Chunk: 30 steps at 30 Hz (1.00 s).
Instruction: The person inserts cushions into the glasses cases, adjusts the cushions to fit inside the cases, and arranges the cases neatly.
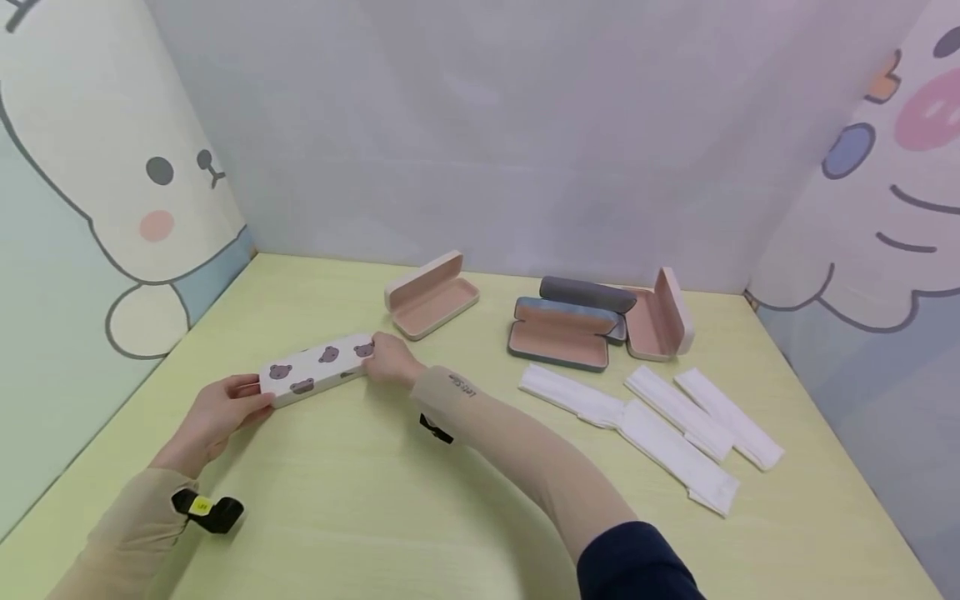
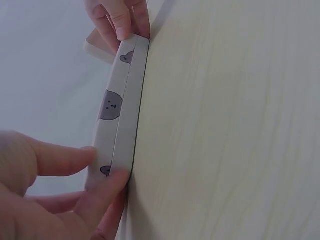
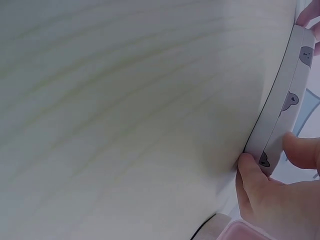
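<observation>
A closed white glasses case (image 1: 316, 367) printed with grey-brown bear heads lies at the left of the table, with a hand at each end. My left hand (image 1: 217, 410) grips its near left end, thumb and fingers on either side of the corner. At the far right end my right hand (image 1: 393, 360) pinches the case. The seam between lid and base runs along the long side of the case (image 2: 112, 107) in the left wrist view. In the right wrist view, the right thumb (image 3: 300, 148) rests on the lid and fingers sit at the base.
Behind the right hand stands an open glasses case (image 1: 433, 302) with pink lining. Further right are an open blue case (image 1: 558, 343), a grey case (image 1: 587, 292) and another open pink-lined case (image 1: 649, 325). Folded white cloth strips (image 1: 667, 442) lie in front of them.
</observation>
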Available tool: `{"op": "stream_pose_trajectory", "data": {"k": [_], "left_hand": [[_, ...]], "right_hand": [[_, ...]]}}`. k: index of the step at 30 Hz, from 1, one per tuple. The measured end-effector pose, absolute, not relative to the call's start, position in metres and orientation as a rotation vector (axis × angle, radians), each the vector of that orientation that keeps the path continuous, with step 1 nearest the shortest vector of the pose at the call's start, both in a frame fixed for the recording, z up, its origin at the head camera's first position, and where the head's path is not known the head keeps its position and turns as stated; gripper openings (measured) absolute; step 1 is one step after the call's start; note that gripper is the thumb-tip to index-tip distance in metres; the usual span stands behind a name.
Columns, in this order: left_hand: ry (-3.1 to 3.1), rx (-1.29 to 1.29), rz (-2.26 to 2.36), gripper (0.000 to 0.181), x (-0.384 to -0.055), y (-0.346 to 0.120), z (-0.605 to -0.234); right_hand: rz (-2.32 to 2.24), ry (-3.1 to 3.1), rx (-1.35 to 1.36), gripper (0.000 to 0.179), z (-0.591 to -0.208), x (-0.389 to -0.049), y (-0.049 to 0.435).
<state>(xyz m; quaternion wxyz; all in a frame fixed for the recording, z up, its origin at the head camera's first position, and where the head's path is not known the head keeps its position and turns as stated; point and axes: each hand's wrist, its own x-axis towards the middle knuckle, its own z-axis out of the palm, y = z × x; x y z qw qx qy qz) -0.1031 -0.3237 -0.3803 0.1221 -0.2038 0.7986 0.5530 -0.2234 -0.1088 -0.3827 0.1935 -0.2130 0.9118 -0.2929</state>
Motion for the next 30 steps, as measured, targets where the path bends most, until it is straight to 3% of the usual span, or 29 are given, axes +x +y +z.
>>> {"op": "stream_pose_trajectory", "data": {"k": [7, 14, 19, 30], "left_hand": [[2.408, -0.617, 1.511, 0.073, -0.106, -0.319, -0.379], [3.013, -0.588, 1.127, 0.069, -0.105, -0.284, -0.362], [3.179, -0.484, 1.322, 0.064, -0.121, -0.245, -0.353], [2.709, -0.522, 1.679, 0.081, -0.184, -0.172, -0.34]], "right_hand": [[-0.985, 2.465, -0.614, 0.045, -0.374, -0.226, -0.096], [-1.135, 2.37, -0.648, 0.045, -0.35, -0.25, -0.072], [-1.14, 2.416, -0.588, 0.051, -0.332, -0.272, -0.047], [-1.35, 2.485, -0.316, 0.062, -0.328, -0.316, -0.004]]}}
